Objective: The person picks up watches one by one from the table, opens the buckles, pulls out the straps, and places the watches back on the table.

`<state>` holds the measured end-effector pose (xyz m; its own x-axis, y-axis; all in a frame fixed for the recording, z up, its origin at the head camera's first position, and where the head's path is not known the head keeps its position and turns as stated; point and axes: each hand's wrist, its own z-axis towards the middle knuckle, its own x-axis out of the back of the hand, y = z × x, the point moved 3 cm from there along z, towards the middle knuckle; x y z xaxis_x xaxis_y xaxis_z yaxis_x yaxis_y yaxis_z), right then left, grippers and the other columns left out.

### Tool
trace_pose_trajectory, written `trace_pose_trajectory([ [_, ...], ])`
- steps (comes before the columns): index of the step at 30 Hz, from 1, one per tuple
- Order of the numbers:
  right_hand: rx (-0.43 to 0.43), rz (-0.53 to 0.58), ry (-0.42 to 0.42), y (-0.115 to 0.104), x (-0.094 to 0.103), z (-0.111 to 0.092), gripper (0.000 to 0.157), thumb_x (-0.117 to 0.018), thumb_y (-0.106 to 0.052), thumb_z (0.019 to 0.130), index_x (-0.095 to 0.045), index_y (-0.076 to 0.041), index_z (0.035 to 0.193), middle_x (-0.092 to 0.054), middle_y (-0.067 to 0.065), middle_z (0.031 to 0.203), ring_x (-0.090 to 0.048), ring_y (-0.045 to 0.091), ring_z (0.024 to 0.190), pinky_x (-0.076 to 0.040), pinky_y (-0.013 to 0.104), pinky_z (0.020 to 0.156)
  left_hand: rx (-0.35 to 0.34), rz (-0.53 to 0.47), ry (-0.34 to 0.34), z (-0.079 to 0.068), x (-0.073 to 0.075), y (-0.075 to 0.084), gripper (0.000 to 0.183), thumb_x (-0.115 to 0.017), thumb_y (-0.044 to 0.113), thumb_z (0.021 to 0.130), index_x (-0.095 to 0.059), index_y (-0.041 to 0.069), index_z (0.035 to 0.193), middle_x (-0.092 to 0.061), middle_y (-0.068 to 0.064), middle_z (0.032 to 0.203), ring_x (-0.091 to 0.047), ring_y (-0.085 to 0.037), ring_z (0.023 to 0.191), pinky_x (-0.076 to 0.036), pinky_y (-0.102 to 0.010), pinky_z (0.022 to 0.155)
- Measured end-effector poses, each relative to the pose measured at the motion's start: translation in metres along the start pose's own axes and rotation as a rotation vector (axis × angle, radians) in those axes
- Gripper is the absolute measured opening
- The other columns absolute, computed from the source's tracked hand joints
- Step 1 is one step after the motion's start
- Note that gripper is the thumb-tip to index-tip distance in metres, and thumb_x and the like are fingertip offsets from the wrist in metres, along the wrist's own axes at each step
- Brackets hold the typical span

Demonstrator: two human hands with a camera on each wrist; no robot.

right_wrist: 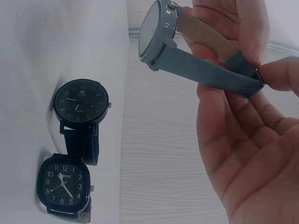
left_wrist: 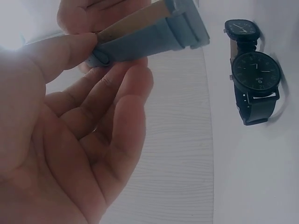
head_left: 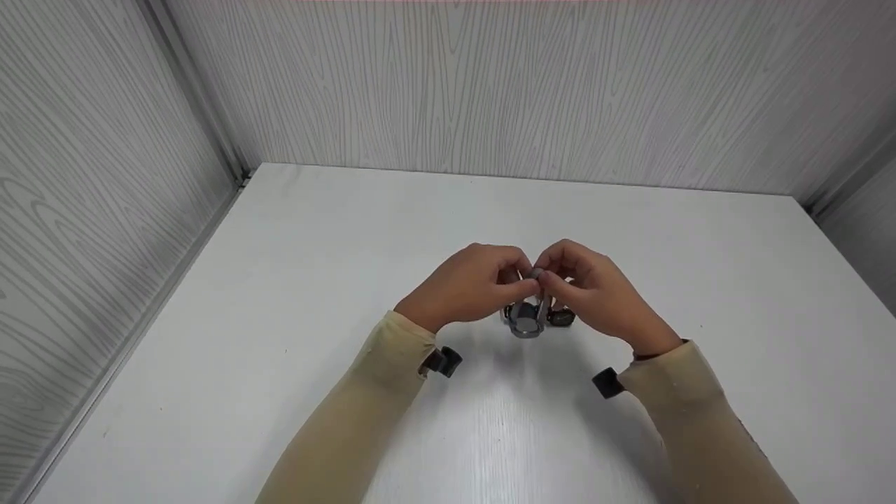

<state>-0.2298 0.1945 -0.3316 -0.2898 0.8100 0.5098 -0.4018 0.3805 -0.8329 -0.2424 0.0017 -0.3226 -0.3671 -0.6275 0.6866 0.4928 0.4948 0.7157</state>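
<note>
Item under inspection: one grey-blue watch (right_wrist: 160, 37), held clear of the desk (head_left: 350, 238), slightly right of centre in the head view, its case hanging below the fingers. Left hand (head_left: 467, 283): thumb and fingers closed in a pinch at the strap end. Right hand (head_left: 595, 290): thumb and fingertips pinching the same end, at the metal buckle (right_wrist: 260, 76); the remaining fingers curve loosely beneath. The strap (right_wrist: 205, 70) forms a loop, tan lining inward. Whether the buckle is being fastened or undone cannot be determined.

Recommended handling, in this inspector's judgement: one hand should steady the buckle frame while the other works the strap tail in line with it, without twisting. A light pinch close to the buckle would suit; the hanging case may swing and turn the strap if the grip slackens.

Surroundings: a round black watch (right_wrist: 81, 101) lies at centre left of the right wrist view, with a square-cornered black watch (right_wrist: 64, 184) just beside it at lower left. Both are on the desk, below the held item, so any lowering calls for care against knocking them. Wood-grain panels (head_left: 490, 91) stand along the top of the head view, well apart from the work. The main obstruction is the fingers themselves, which largely cover the buckle in the head view.
</note>
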Motion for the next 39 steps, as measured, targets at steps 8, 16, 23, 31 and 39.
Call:
trace_pose_trajectory([
  [8, -0.006, -0.059, -0.016, -0.0006, -0.0005, -0.0011, 0.009, -0.062, -0.013, 0.104, -0.064, -0.009, 0.111, -0.067, 0.006, 0.094, -0.065, 0.023, 0.084, -0.055, 0.03, 0.07, -0.003, 0.041, -0.012, 0.0007, -0.0019, 0.0012, 0.018, -0.069, 0.032, 0.1, -0.073, 0.016, 0.105, -0.07, 0.01, 0.085, -0.061, -0.008, 0.078, -0.05, -0.028, 0.073],
  [16, -0.013, -0.073, -0.048, 0.0005, -0.0019, -0.0006, 0.007, -0.06, -0.01, 0.103, -0.064, -0.01, 0.109, -0.068, 0.008, 0.091, -0.064, 0.035, 0.084, -0.053, 0.029, 0.07, 0.012, 0.034, -0.028, 0.0003, -0.0031, -0.0007, 0.014, -0.07, 0.03, 0.099, -0.074, 0.017, 0.102, -0.073, 0.009, 0.086, -0.062, -0.007, 0.076, -0.051, -0.028, 0.072],
  [23, -0.038, -0.078, -0.063, 0.0015, -0.0012, -0.0016, 0.006, -0.059, -0.01, 0.103, -0.063, -0.01, 0.108, -0.068, 0.007, 0.09, -0.063, 0.036, 0.082, -0.051, 0.029, 0.069, 0.011, 0.048, -0.035, 0.0003, -0.0043, -0.0003, 0.014, -0.071, 0.031, 0.099, -0.076, 0.018, 0.101, -0.072, 0.011, 0.085, -0.062, -0.007, 0.076, -0.051, -0.028, 0.071],
  [31, -0.037, -0.07, -0.043, 0.001, -0.0012, -0.0018, 0.007, -0.059, -0.013, 0.105, -0.063, -0.01, 0.109, -0.069, 0.007, 0.091, -0.066, 0.03, 0.081, -0.056, 0.036, 0.071, 0.029, 0.017, -0.038, 0.0, -0.0031, 0.0003, 0.014, -0.07, 0.031, 0.1, -0.073, 0.018, 0.104, -0.071, 0.01, 0.087, -0.062, -0.008, 0.078, -0.051, -0.029, 0.071],
  [39, -0.036, -0.06, -0.026, -0.0003, -0.0015, -0.0015, 0.01, -0.058, -0.014, 0.106, -0.063, -0.01, 0.114, -0.069, 0.007, 0.096, -0.069, 0.027, 0.083, -0.059, 0.041, 0.073, 0.042, 0.011, -0.033, -0.0001, -0.0014, 0.0005, 0.013, -0.071, 0.029, 0.099, -0.07, 0.018, 0.105, -0.073, 0.008, 0.085, -0.065, -0.009, 0.076, -0.052, -0.029, 0.07],
])
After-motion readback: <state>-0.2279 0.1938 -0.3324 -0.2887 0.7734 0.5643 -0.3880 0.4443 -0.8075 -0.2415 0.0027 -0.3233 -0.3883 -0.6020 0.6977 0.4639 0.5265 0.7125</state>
